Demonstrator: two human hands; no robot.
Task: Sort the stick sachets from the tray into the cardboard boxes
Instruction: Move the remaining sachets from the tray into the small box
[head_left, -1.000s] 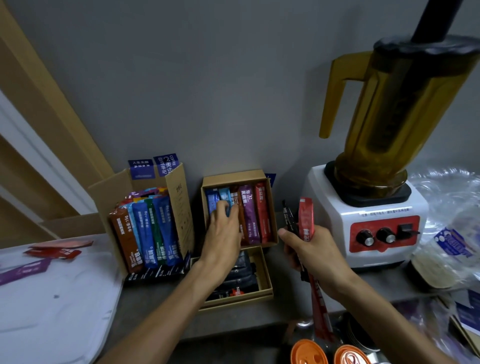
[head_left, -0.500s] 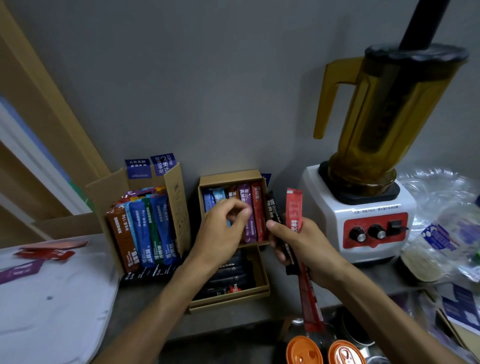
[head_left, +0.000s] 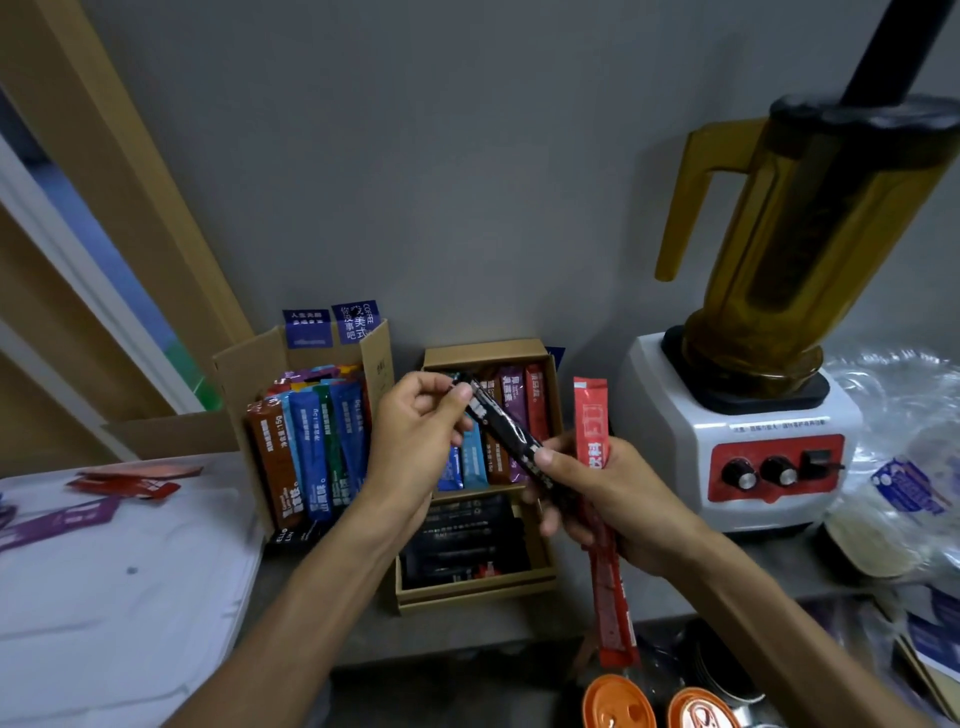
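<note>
Handover of a glossy black stick sachet (head_left: 511, 439) looked to be the step in hand: the left hand (head_left: 415, 441) pinched its upper end between thumb and curled fingers, while the right hand (head_left: 618, 499) pressed its lower end under the thumb and also gripped a long red stick sachet (head_left: 590, 415) upright in its fist. Both sachets hung above the grey table (head_left: 467, 631), the black one crossing in front of the upper box (head_left: 485, 349), a shallow brown cardboard one holding mixed colours. Just below it, the lower box (head_left: 467, 597) of the same kind held a flat layer of black sachets, so it seemed the likely home. Next, the right thumb would need to let go so the left hand could lay the stick flat there. Several red sachets (head_left: 130, 480) and 1 purple sachet (head_left: 62, 519) lay unsorted on the white tray (head_left: 130, 623) at left.
</note>
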